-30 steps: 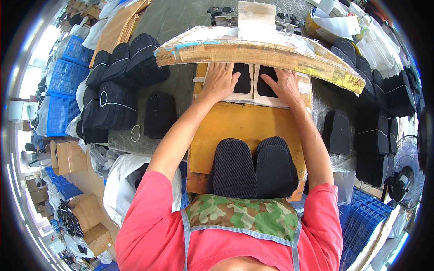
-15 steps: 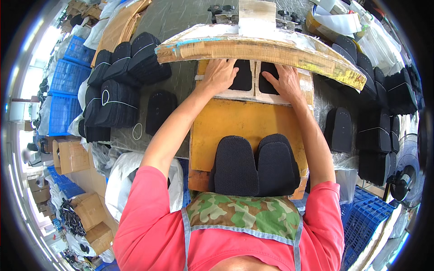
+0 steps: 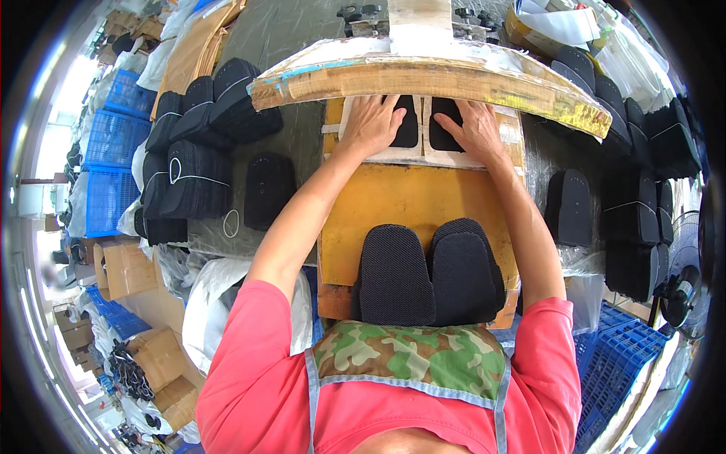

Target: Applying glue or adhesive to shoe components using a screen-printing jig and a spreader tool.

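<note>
My left hand [image 3: 373, 125] lies flat with the thumb spread, on the left black insole-shaped pad [image 3: 407, 133]. Opposite it, my right hand [image 3: 478, 132] rests the same way, its thumb on the right black pad [image 3: 444, 136]. Both pads lie in the cut-outs of a pale template [image 3: 393, 156] on a yellow-brown board [image 3: 408, 193]. A thick wooden press plate [image 3: 431, 82] hangs over the fingertips and hides the pads' far ends. Close to my body, two small stacks of black pads, a left stack [image 3: 393, 272] and a right stack [image 3: 465, 272], stand on the board.
Bundled black pads [image 3: 198, 178] crowd the table's left side, beside a loose white band [image 3: 231, 224]. A smaller pile [image 3: 569, 208] and more tied bundles [image 3: 629, 219] stand at the right. Blue crates [image 3: 616, 363], a fan [image 3: 684, 284] and cardboard boxes [image 3: 128, 268] surround the table.
Both hands stay on the pads in the template, with only slight shifts of the fingers. The whole view has shifted a little; nothing has been picked up or let go.
</note>
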The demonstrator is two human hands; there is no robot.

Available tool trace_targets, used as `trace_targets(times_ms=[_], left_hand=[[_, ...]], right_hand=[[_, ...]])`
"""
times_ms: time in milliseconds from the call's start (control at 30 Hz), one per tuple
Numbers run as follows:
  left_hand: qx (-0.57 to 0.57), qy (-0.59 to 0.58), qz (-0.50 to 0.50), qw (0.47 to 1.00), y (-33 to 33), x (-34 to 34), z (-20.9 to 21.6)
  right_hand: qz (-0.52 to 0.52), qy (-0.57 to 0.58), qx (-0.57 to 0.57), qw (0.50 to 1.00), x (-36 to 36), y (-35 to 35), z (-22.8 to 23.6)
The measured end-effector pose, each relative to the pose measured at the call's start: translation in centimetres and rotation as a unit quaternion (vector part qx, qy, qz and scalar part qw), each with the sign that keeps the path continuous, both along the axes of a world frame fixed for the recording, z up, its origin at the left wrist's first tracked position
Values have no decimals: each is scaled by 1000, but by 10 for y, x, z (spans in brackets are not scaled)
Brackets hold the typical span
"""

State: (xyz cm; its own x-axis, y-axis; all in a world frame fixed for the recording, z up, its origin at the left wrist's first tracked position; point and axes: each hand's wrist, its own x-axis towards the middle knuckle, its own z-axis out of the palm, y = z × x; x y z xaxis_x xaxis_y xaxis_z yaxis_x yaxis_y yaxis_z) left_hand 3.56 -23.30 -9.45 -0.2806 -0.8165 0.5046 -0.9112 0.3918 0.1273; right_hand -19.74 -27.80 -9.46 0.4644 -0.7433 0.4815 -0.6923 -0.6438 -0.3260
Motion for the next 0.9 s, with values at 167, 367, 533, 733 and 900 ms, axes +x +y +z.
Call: trace_targets(times_ms=[167,367,533,733,900], left_hand=[[196,24,61,978,-19,-1,16],[164,68,76,981,-33,11,22],[226,17,67,972,-41,6,26],[198,9,73,977,-40,6,32],[321,5,77,944,-47,5,40]], right_hand=[[-11,28,22,999,-7,-1,-3],[-16,47,93,994,3,3,6],[-13,23,17,1000,-5,-1,-5],[-13,6,3,1000,-3,0,-5],[-14,2,0,1000,-3,-1,-5]])
